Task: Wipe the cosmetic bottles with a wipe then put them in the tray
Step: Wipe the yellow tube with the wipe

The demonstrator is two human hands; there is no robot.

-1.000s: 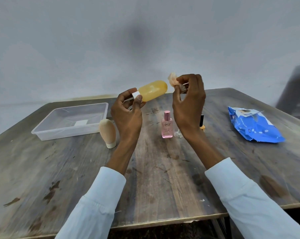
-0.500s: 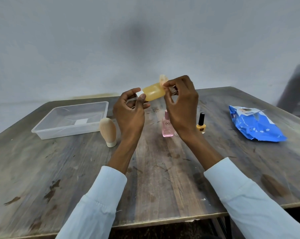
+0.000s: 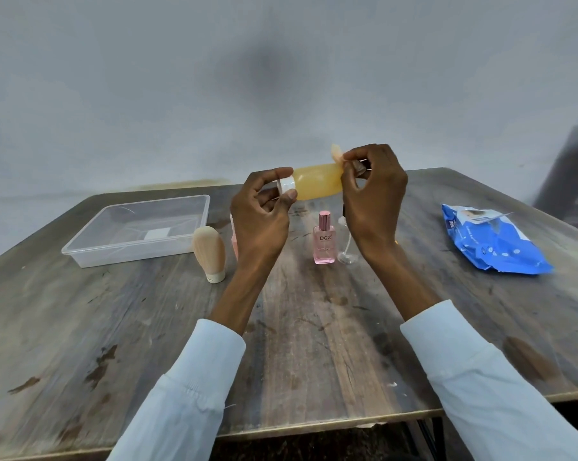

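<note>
left hand (image 3: 260, 217) pinches the white cap (image 3: 287, 185) of the yellow bottle (image 3: 317, 186), holding it level above the table (image 3: 314, 344) so its body is exposed; right hand (image 3: 374, 191) pinches a wipe (image 3: 337, 154) against the far end. tray (image 3: 138, 227) waits empty at left, near for placing; pink bottle (image 3: 324, 242) stands below.

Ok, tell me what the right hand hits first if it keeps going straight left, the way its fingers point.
The yellow bottle: the right hand already pinches a wipe against its end. Beyond that, the left hand at the cap.
</note>
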